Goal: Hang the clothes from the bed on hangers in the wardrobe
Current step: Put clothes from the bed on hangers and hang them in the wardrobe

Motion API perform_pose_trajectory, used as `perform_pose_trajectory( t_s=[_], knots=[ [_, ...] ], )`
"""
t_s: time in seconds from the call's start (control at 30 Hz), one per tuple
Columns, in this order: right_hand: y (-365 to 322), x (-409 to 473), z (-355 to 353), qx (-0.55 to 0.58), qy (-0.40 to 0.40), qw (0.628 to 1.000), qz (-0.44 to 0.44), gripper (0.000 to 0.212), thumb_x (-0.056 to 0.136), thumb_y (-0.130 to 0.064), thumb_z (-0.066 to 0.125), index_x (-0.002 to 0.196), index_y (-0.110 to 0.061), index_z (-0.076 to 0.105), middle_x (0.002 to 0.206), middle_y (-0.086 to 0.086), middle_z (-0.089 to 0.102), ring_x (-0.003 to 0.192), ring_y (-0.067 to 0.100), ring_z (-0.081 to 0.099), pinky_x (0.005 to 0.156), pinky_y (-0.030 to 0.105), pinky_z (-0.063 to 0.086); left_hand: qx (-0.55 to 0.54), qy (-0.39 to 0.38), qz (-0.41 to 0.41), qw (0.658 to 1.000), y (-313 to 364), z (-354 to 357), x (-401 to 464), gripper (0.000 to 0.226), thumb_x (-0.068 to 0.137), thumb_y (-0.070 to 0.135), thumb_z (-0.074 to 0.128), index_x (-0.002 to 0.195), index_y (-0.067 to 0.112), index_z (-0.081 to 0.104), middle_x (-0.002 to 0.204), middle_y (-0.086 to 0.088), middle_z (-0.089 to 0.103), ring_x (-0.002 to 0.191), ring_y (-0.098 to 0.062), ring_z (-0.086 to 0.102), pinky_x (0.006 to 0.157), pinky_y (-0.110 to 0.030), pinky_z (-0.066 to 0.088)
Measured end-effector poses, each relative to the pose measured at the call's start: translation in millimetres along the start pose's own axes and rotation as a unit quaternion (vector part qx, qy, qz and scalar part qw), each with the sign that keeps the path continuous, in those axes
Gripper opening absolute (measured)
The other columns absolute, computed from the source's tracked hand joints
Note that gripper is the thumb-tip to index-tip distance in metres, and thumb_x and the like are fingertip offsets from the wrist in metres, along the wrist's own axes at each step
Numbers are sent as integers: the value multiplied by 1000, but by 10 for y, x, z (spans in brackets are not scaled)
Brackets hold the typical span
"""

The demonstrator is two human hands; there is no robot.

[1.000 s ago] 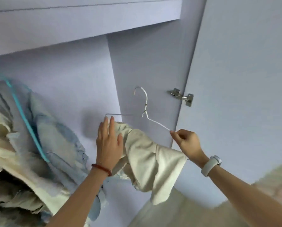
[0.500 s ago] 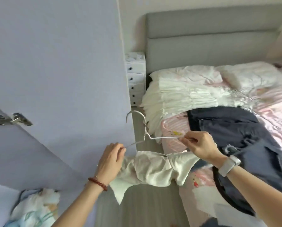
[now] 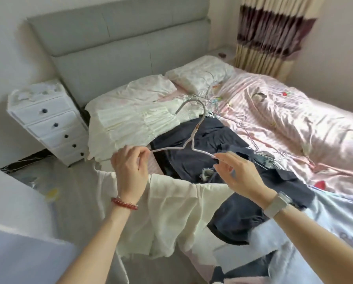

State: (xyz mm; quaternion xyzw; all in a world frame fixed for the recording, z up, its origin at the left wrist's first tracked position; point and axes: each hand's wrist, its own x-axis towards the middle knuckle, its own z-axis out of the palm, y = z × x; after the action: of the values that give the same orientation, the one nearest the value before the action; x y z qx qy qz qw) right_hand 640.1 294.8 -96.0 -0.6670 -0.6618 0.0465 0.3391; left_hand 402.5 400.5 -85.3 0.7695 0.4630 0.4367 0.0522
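Spanning the frame's centre, the white hanger (image 3: 189, 143) lay crosswise, hook toward the upper headboard (image 3: 118, 37). Left hand (image 3: 130, 171) and right hand (image 3: 240, 175) pinched its ends, fingers curled. A cream garment (image 3: 171, 212) hung beneath, over the bed (image 3: 294, 119) edge beside dark clothes (image 3: 212, 140).

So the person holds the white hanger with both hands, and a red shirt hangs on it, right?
Not quite. The head view shows both the left hand and right hand holding the white hanger, but the garment hanging on it is cream, not red.
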Motion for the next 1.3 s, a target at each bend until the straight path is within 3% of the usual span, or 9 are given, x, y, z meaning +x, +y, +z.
perform_pose_trajectory(
  t_s=[0.1,0.23,0.37,0.43,0.6,0.8,0.97,1.1,1.3],
  knots=[
    [-152,433,110,-23,86,996,-29,16,84,-15,60,97,-7,67,72,2,62,52,15,54,47,26,45,-22,35,11,999,-100,149,393,9,84,8,60,78,3,65,76,-12,60,80,-21,48,85,-35,31],
    [-246,1045,336,-25,224,974,8,14,86,-11,56,85,-4,68,72,4,69,53,21,60,45,30,45,-46,59,35,997,-262,326,903,7,84,4,61,79,1,64,77,-11,61,83,-13,44,95,-59,36],
    [-169,1447,568,-10,249,966,66,18,89,-12,52,87,-3,68,71,7,68,58,23,59,52,27,37,-30,43,-9,999,-399,526,1294,8,85,8,62,87,6,69,91,-13,61,95,-28,56,105,-60,24],
    [-45,1607,597,8,247,963,110,16,90,-12,53,89,-4,67,69,9,66,57,22,52,57,28,32,-17,25,3,1000,-428,667,1475,19,85,3,59,101,7,69,109,-16,59,107,-36,53,102,-61,29],
    [522,1949,427,26,274,937,214,18,92,-16,53,91,-5,67,61,11,59,55,21,44,56,28,27,-2,-106,10,994,-414,1223,1773,46,89,13,51,134,15,44,145,-11,33,137,-29,25,109,-56,19],
    [1627,2382,126,26,322,893,313,17,89,-18,53,89,-10,68,71,-2,55,68,17,47,57,26,24,13,-295,-6,955,-351,2378,1730,58,92,31,46,145,29,22,156,-1,4,143,-21,1,112,-51,1],
    [2811,2730,96,67,250,885,387,22,89,-20,49,94,-9,67,84,3,60,75,17,49,66,28,35,78,-450,-8,890,-377,3400,1514,62,93,41,39,146,36,7,156,3,-8,142,-23,-9,112,-54,-2],
    [3657,2867,543,29,159,897,411,25,89,-19,50,102,-5,67,103,16,67,97,31,59,79,32,41,126,-558,0,820,-525,4122,1263,66,92,48,35,145,38,-3,156,3,-14,142,-26,-13,110,-58,-7],
    [4793,2703,1031,15,92,844,528,36,81,-9,42,114,-9,58,114,19,61,107,33,54,86,32,39,184,-600,-16,778,-866,4704,704,70,90,57,33,145,38,-6,155,3,-17,141,-29,-18,107,-61,-6]
  ],
)
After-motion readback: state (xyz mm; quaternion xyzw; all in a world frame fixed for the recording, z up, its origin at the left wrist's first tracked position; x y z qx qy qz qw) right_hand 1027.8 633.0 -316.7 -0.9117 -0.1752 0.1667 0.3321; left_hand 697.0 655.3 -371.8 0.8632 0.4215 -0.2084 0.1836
